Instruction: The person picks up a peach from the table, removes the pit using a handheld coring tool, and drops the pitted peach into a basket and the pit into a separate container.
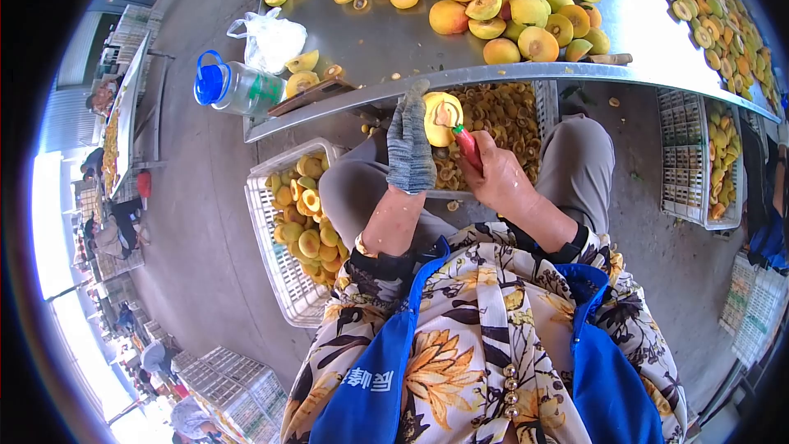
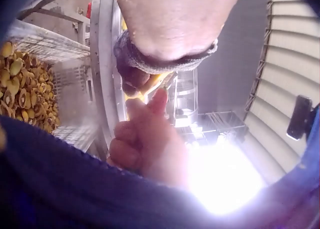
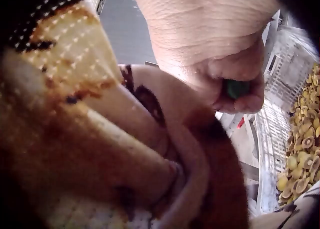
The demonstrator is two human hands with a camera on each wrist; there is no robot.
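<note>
In the head view my left hand [image 1: 411, 144], in a grey knit glove, holds a yellow peach half [image 1: 438, 119] with its cut face up. My right hand [image 1: 503, 174] is bare and grips a pitting knife by its red handle [image 1: 468, 148]. A green collar joins the handle to a curved metal blade, which lies at the reddish centre of the peach half. From the left wrist, the gloved fingers [image 2: 134, 79] curl by the fruit, most of which they hide. The handle's green end [image 3: 238, 89] shows within my right fist in the right wrist view.
A metal table [image 1: 386, 49] bears peach halves [image 1: 538, 43], a water jug [image 1: 234, 86] and a plastic bag [image 1: 271, 39]. Below its edge, between the knees, stands a crate of small cut pieces [image 1: 493, 103]. Crates of peaches flank the legs, left [image 1: 279, 271] and right [image 1: 686, 156].
</note>
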